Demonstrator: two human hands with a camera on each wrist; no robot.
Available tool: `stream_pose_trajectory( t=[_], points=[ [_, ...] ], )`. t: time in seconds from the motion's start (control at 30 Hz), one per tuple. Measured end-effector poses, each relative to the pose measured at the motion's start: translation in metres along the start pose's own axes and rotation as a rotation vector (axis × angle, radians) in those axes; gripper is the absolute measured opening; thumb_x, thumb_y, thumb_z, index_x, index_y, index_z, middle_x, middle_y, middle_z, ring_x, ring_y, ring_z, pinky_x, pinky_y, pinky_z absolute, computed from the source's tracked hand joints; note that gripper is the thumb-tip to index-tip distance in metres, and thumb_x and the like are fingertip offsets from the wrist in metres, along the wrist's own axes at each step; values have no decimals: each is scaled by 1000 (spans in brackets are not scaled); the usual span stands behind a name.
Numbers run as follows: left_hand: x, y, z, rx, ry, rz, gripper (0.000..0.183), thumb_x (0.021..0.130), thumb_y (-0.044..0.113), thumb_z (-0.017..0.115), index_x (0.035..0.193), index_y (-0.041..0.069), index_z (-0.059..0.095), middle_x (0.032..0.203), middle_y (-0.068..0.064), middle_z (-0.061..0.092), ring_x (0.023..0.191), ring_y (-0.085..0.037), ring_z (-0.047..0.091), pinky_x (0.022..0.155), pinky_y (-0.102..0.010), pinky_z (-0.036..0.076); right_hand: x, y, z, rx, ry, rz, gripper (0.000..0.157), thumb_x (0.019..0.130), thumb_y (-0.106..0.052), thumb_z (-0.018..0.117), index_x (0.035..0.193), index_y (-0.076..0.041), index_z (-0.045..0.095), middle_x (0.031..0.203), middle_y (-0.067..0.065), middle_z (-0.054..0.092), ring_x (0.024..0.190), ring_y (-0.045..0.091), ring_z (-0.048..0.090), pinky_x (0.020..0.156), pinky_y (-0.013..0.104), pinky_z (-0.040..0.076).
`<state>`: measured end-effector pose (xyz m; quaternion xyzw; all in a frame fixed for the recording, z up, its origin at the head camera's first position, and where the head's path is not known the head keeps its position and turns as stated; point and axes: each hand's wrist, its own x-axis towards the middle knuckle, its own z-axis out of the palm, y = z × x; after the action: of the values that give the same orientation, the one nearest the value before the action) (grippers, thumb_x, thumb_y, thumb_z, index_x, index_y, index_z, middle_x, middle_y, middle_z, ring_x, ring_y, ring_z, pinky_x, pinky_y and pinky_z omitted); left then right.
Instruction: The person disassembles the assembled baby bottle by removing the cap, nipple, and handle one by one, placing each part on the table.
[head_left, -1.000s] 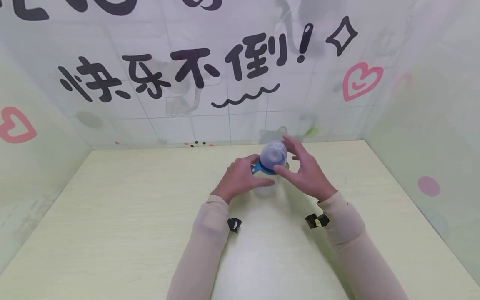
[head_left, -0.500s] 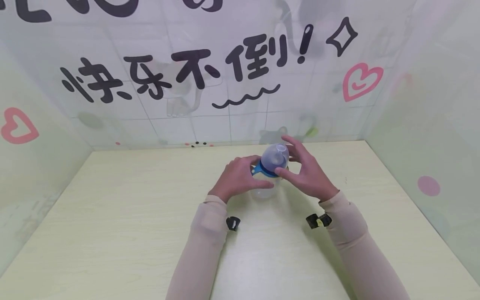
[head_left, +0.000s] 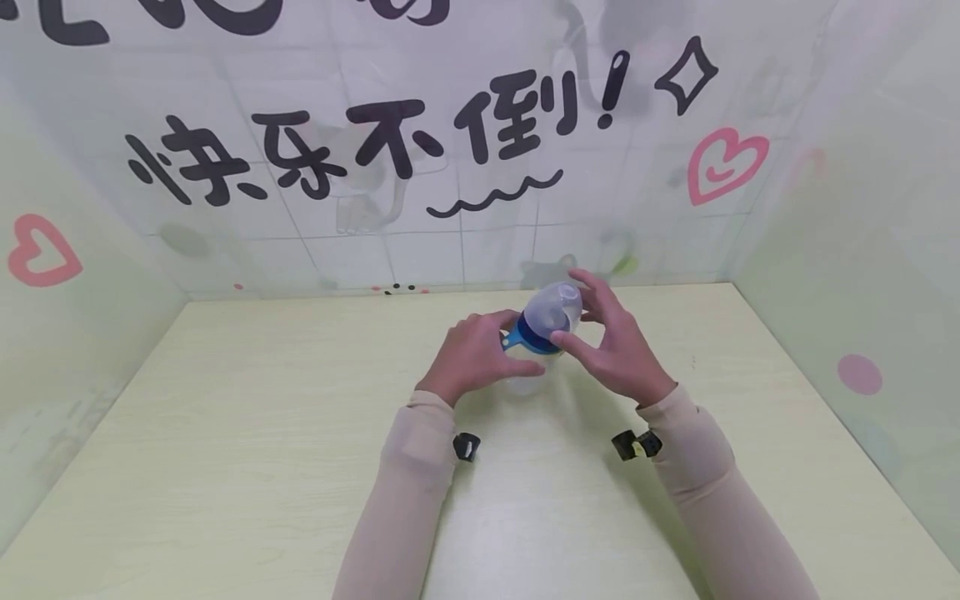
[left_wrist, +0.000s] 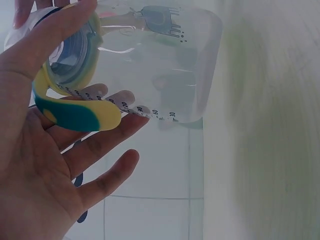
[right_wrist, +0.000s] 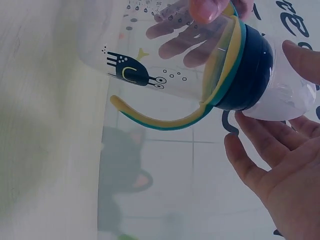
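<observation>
Near the back of the table point(head_left: 270, 467), left hand point(head_left: 474, 358) grips bottle point(left_wrist: 155, 65), fingers spread; right hand point(head_left: 617, 350) clamps cap point(right_wrist: 285, 92), thumb opposite fingers; handle point(left_wrist: 75, 116) partly hides left fingers.

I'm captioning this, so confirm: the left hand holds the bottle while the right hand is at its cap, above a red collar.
The collar is dark blue, not red, as the right wrist view shows; the rest of your statement stands.

Top of R-wrist view: clear bottle point(right_wrist: 177, 87) w/ navy critter print, navy collar point(right_wrist: 252, 70), yel/teal handle point(right_wrist: 170, 124), see-thru whitish cap point(right_wrist: 287, 95). Head view: pink heart point(head_left: 722, 173) upper R, pale-yel tabletop point(head_left: 247, 467) btm.
</observation>
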<state>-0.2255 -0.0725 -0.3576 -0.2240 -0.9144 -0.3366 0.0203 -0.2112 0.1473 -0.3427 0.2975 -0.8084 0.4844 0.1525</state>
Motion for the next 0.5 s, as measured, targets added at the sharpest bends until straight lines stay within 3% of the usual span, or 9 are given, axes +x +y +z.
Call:
stream_pose_trajectory(
  t=[0.2,0.5],
  points=[
    [-1,-2,-2,10,7,-21,64,71,51,86,121,15,68,92,-3,70,77,-17,58,70,-34,46,1,-5,-5,-13,66,-18,73,87,-2,74,149,-7,35,130,17,60,119,28,58,91,43,48],
    [-1,-9,-8,66,23,-74,70,69,53,85,124,13,67,96,-2,70,81,-18,58,73,-37,46,1,-7,-13,-18,163,2,70,89,-1,71,148,-5,34,127,17,58,117,28,58,89,25,46]
  ],
)
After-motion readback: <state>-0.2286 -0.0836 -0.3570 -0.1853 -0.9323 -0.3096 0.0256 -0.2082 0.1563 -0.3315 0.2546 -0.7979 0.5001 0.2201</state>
